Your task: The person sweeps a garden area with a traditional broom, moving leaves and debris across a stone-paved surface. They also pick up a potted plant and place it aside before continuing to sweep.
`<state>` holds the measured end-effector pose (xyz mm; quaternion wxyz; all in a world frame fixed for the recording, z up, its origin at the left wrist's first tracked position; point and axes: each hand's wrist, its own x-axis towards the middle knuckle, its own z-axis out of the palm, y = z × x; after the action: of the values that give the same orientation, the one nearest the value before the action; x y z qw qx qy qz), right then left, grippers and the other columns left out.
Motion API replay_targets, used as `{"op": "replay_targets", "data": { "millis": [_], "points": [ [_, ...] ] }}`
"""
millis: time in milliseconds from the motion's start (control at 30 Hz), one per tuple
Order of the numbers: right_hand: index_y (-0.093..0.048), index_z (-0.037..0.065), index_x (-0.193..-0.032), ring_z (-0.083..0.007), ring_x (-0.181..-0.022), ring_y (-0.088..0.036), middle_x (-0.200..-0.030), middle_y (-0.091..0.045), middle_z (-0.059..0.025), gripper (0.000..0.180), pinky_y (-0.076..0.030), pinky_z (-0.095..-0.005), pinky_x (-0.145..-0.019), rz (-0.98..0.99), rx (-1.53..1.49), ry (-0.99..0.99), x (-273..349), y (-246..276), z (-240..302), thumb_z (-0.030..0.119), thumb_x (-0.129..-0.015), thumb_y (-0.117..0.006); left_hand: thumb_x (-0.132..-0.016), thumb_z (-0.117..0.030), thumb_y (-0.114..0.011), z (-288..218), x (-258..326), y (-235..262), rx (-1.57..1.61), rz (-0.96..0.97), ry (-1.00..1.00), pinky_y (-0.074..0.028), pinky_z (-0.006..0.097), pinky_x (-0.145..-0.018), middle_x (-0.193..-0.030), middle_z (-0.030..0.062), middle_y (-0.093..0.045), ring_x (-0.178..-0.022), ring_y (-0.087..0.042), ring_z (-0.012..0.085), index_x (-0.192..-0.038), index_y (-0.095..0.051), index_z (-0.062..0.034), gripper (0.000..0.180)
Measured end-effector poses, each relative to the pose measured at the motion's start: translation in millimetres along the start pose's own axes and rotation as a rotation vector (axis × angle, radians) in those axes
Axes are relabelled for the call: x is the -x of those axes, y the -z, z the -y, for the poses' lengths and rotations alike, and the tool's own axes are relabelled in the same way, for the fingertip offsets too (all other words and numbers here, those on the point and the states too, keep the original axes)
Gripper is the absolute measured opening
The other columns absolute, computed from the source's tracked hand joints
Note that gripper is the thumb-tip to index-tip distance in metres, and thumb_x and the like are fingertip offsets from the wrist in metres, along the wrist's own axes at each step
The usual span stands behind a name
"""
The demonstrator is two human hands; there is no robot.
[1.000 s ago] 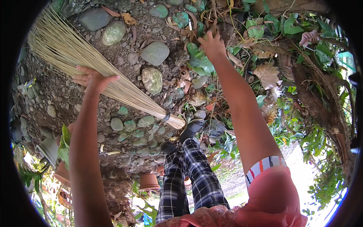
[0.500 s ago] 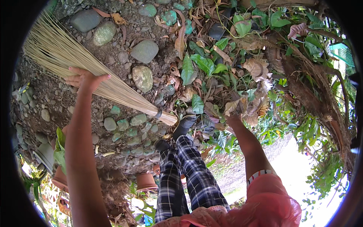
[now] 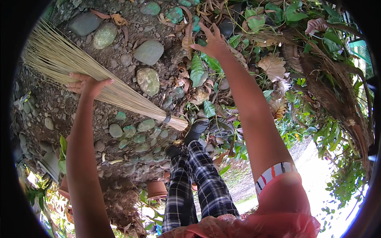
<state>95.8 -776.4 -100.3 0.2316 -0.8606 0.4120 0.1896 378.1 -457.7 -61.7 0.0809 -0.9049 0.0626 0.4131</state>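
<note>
One view, from the head, shows two hands and one broom. The left hand (image 3: 88, 84) sits at about 9 o'clock, fingers curled over the bundle of the broom (image 3: 85, 77), gripping it around the pale straws. The broom lies slantwise from its fanned tip at 10 o'clock down to its bound end near the middle, just above one dark shoe (image 3: 195, 129).

The right hand (image 3: 212, 41) reaches out at 12 o'clock with fingers spread wide, holding nothing, over a litter of dry leaves (image 3: 274, 65) and green leaves (image 3: 197, 69). It is well apart from the broom.

Several grey-green stones (image 3: 148, 80) are set in the dirt between the two arms. Two checked trouser legs (image 3: 196, 178) run down to 6 o'clock. One clay pot (image 3: 156, 189) stands at 7 o'clock.
</note>
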Motion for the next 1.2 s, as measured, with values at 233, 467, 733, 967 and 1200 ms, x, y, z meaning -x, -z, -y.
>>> {"op": "replay_targets", "data": {
  "millis": [233,467,733,967,1200],
  "points": [
    [-0.028,0.034,-0.138,-0.0366,-0.123,-0.042,-0.139,-0.035,-0.0168,0.065,-0.043,-0.0444,-0.095,0.147,0.031,-0.128,6,-68,-20,0.053,-0.082,-0.055,-0.06,-0.052,-0.078,-7,10,-2,0.014,-0.129,0.033,0.0,0.059,-0.106,-0.129,0.0431,0.031,-0.122,0.033,0.0535,-0.136,0.017,0.0071,0.136],
    [-0.047,0.017,-0.123,-0.0343,-0.104,-0.057,-0.11,-0.059,-0.02,0.041,-0.045,-0.0462,-0.086,0.463,0.289,-0.224,123,-85,-131,0.035,-0.087,-0.053,-0.063,-0.051,-0.077,-12,19,2,-0.067,-0.146,0.059,-0.019,0.048,-0.108,-0.136,0.0436,0.005,-0.133,0.004,0.0483,-0.137,-0.002,0.0119,0.123],
    [-0.057,0.001,-0.104,-0.0222,-0.075,-0.066,-0.093,-0.064,-0.0138,0.05,-0.052,-0.0347,-0.067,-0.164,-0.618,-0.489,1,6,-92,0.047,-0.083,-0.058,-0.069,-0.048,-0.072,6,-8,-6,-0.001,-0.038,-0.056,-0.036,0.045,-0.1,-0.132,0.0223,-0.044,-0.123,-0.04,0.0377,-0.123,-0.054,-0.0077,0.069],
    [-0.053,-0.002,-0.112,-0.0327,-0.095,-0.061,-0.108,-0.059,-0.022,0.057,-0.052,-0.0423,-0.076,-0.157,-0.348,-0.521,-66,17,-67,0.049,-0.09,-0.045,-0.069,-0.049,-0.073,8,-10,-7,-0.017,-0.052,-0.066,-0.033,0.047,-0.101,-0.135,0.0299,-0.031,-0.126,-0.032,0.0415,-0.129,-0.043,-0.0045,0.081],
    [-0.064,0.006,-0.096,-0.034,-0.095,-0.059,-0.1,-0.062,-0.0162,0.028,-0.047,-0.0454,-0.083,-0.265,0.12,-0.096,6,18,-81,0.03,-0.086,-0.052,-0.055,-0.056,-0.08,-14,20,1,0.036,-0.208,0.102,-0.013,0.06,-0.105,-0.133,0.0405,0.026,-0.127,0.023,0.0519,-0.131,0.031,0.0005,0.146]
  ]
}}
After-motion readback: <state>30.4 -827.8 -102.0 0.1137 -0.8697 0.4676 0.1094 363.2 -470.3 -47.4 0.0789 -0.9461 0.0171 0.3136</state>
